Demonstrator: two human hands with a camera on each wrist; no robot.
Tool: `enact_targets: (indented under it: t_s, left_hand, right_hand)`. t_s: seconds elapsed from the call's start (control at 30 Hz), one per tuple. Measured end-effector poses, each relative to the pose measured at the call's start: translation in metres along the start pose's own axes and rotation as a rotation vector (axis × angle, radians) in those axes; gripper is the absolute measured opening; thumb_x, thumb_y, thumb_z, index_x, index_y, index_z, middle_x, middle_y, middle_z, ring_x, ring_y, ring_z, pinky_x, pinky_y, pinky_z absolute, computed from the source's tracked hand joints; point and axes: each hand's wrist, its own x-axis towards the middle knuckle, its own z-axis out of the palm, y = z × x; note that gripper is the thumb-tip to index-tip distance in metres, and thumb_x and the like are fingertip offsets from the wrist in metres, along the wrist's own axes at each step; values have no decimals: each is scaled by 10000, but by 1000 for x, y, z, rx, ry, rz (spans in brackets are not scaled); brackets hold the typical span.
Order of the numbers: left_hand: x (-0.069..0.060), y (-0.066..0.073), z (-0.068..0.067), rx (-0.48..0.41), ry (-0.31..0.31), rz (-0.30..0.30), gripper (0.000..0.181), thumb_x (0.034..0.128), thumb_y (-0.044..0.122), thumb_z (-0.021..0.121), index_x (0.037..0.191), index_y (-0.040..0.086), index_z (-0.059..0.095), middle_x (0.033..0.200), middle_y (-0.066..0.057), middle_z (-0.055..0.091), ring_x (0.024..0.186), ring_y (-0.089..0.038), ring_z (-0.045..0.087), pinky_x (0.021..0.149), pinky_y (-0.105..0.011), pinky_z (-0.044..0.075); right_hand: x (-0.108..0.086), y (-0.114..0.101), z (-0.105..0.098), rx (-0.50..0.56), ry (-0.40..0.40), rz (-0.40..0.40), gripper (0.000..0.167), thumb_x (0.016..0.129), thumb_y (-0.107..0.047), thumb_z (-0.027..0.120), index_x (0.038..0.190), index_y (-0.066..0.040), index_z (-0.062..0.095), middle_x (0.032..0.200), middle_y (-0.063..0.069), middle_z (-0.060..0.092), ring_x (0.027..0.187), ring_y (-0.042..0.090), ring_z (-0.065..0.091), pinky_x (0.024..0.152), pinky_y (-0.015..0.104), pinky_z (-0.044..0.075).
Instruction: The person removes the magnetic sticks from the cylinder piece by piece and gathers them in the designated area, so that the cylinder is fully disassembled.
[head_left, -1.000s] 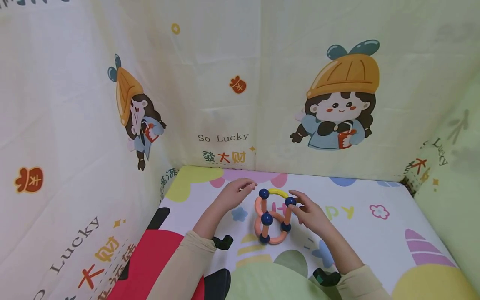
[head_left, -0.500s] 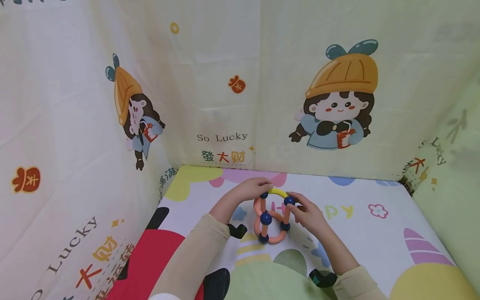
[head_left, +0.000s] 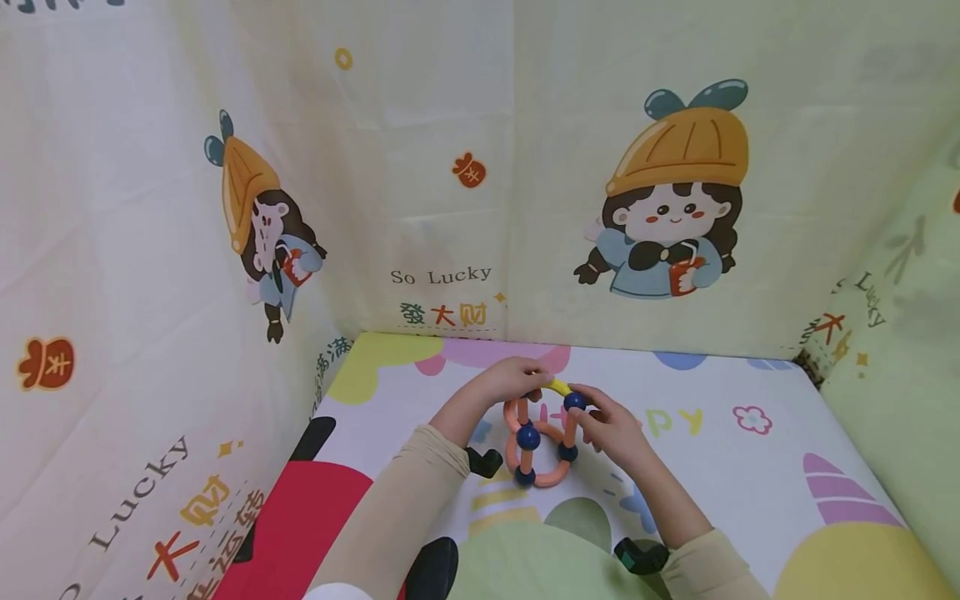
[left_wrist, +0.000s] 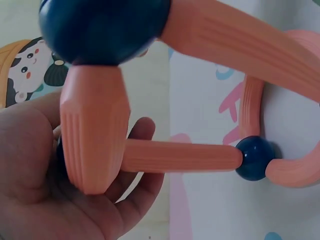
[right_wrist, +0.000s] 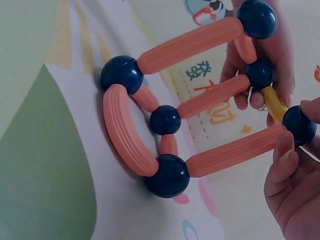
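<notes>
A ball-and-rod building toy (head_left: 550,477) stands on the table, with a ring of curved salmon rods below and salmon uprights topped by dark blue balls. My right hand (head_left: 617,427) pinches the top right blue ball (right_wrist: 299,125) between thumb and fingers. Around the back left top ball (right_wrist: 259,74) curl the fingers of my left hand (head_left: 510,381), which covers that ball in the head view. A yellow curved rod (head_left: 559,387) runs between these two balls. Neither hand touches the front top ball (head_left: 528,437), joined to the back left one by a curved salmon rod (right_wrist: 244,48).
The tabletop (head_left: 720,467) carries a printed cloth with coloured shapes and letters. Cream printed curtains (head_left: 555,250) enclose it at the back and both sides. Black wrist-worn devices (head_left: 641,556) sit at the sleeves.
My left hand has moved right from beside the toy onto its back left top ball and the yellow rod's end. The right hand keeps its hold; the toy stands in place.
</notes>
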Motion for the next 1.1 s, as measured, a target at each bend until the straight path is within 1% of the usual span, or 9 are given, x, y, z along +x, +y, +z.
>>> enact_targets:
  t_s: [0.1,0.17,0.23,0.37,0.6,0.7,0.83,1.0,1.1]
  left_hand:
    - [1,0,3,22,26,-15,222,997,392,573,1018,205,689,820,-15,653,780,-217,588,667,-263,441]
    - [1,-1,4,27,37,-27,230,990,414,578,1013,215,691,819,-12,656,762,-194,573,663,-264,437]
    - [2,-1,5,32,46,-33,242,985,431,579,1011,219,694,821,-11,661,751,-175,562,663,-266,436]
    - [3,-3,6,45,61,-25,270,983,446,576,1015,209,701,834,-3,672,776,-169,580,685,-268,449]
    - [5,-5,6,51,62,-15,334,985,451,570,1068,158,706,874,5,676,820,-169,620,680,-272,460]
    - [5,-6,6,59,63,-11,330,985,450,570,1048,155,704,873,4,673,798,-172,607,661,-277,455]
    - [5,-7,7,69,77,-5,271,981,441,581,997,196,697,872,7,668,773,-173,586,654,-282,450]
    - [6,-9,9,66,117,-2,250,971,412,609,1071,203,704,876,15,669,794,-144,605,676,-272,467]
    - [7,-9,9,55,121,-3,252,964,401,622,1088,200,710,885,18,679,795,-134,621,684,-270,479]
  right_hand:
    - [1,1,1,1,5,-3,550,919,-483,657,1408,-279,507,1194,110,582,669,259,556,563,315,486]
    - [1,2,1,17,9,-11,536,922,-461,662,1390,-250,505,1205,124,590,665,239,555,575,320,501]
    - [1,3,2,33,11,-24,523,924,-439,669,1364,-216,498,1216,142,591,676,239,563,593,321,516]
    - [2,5,2,73,4,-53,479,925,-417,676,1307,-196,491,1207,146,590,719,268,592,644,325,547]
    - [3,9,1,87,-9,-74,451,923,-427,674,1289,-239,488,1189,132,590,763,288,623,709,337,563]
    - [3,10,1,85,-14,-90,450,928,-408,673,1295,-228,484,1181,143,592,767,275,627,714,333,566]
    - [3,9,1,92,-20,-122,431,940,-354,670,1300,-200,489,1173,160,598,763,255,629,700,326,570]
    - [2,7,1,81,-27,-147,417,952,-301,665,1312,-172,499,1178,176,600,768,264,628,693,341,571]
    - [3,7,1,79,-32,-144,427,955,-308,660,1320,-161,493,1182,174,595,768,266,625,698,343,569]
